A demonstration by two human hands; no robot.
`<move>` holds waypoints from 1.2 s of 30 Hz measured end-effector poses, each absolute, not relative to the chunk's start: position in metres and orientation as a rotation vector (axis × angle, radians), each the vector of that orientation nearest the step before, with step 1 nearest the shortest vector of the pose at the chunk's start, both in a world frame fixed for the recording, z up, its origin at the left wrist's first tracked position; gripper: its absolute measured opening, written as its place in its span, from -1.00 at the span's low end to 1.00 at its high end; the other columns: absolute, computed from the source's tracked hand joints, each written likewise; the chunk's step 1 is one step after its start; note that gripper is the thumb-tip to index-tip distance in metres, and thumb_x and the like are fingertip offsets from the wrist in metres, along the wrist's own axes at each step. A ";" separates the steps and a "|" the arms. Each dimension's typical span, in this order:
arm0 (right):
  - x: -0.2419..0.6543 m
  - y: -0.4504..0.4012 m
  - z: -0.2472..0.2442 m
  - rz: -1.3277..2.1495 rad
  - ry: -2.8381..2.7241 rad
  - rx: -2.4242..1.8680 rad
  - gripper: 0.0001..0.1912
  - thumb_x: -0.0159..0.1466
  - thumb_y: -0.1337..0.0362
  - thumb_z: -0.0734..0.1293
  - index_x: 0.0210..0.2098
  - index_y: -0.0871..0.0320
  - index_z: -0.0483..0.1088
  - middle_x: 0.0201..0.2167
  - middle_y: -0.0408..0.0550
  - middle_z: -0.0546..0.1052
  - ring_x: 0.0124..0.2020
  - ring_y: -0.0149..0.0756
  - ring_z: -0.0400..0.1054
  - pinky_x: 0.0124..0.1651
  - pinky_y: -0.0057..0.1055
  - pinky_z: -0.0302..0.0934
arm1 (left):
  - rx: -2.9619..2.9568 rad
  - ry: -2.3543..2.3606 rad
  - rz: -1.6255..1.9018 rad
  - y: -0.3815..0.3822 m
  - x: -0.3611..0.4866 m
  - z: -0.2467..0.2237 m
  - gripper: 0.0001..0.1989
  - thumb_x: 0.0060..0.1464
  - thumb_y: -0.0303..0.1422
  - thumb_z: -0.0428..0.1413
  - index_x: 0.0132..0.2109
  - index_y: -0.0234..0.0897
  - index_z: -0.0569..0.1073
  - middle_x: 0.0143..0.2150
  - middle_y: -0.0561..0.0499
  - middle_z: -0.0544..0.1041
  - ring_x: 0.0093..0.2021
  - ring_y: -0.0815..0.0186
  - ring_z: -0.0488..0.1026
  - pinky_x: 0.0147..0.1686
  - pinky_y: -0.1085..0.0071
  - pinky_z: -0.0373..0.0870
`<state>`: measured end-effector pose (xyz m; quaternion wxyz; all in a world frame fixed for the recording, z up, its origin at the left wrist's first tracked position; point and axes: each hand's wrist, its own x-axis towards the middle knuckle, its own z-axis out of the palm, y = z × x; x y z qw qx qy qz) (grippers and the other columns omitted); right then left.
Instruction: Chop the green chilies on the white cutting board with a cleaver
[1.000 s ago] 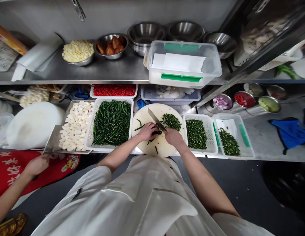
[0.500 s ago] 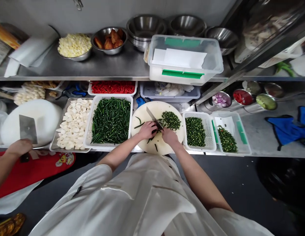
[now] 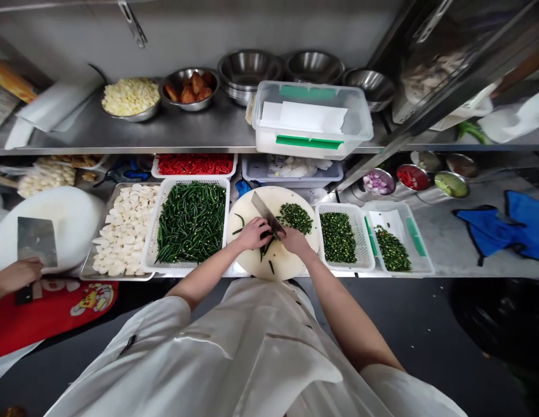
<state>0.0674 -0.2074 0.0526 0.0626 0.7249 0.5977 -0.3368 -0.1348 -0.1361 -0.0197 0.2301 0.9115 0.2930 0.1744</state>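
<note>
A round white cutting board (image 3: pixel 252 263) lies at the counter's front edge. My right hand (image 3: pixel 295 241) is closed around the handle of a kitchen knife (image 3: pixel 264 209), whose blade points up and to the left. Just left of the blade, the curled fingers of my left hand (image 3: pixel 254 233) press on green chilies (image 3: pixel 264 250), partly hidden beneath them. Chopped green chili (image 3: pixel 297 218) forms a pile right of the knife. A few whole chilies lie loose on the board's left side and near its front.
Left of the board stand a basket of whole green chilies (image 3: pixel 191 220) and a tray of garlic cloves (image 3: pixel 127 231). To the right are a basket of chopped chili (image 3: pixel 337 236) and a plastic box (image 3: pixel 419 237). At far left a co-worker's hand (image 3: pixel 18 278) holds a cleaver (image 3: pixel 37 240).
The view has shifted, so the shelf and counter sit lower in the picture. Both my hands stay at the board with the knife. The co-worker's cleaver appears slightly further left.
</note>
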 end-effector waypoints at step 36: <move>0.139 -0.221 0.024 -1.329 1.894 2.284 -0.68 0.54 0.16 0.21 0.02 0.20 0.52 -0.02 0.11 0.68 -0.01 -0.16 0.56 -0.04 -0.45 0.27 | 2.116 1.486 0.344 -0.108 -0.091 -0.012 -0.90 0.23 -0.33 0.24 -0.11 -0.18 0.53 -0.19 0.01 0.62 -0.18 0.23 0.56 -0.09 0.30 0.51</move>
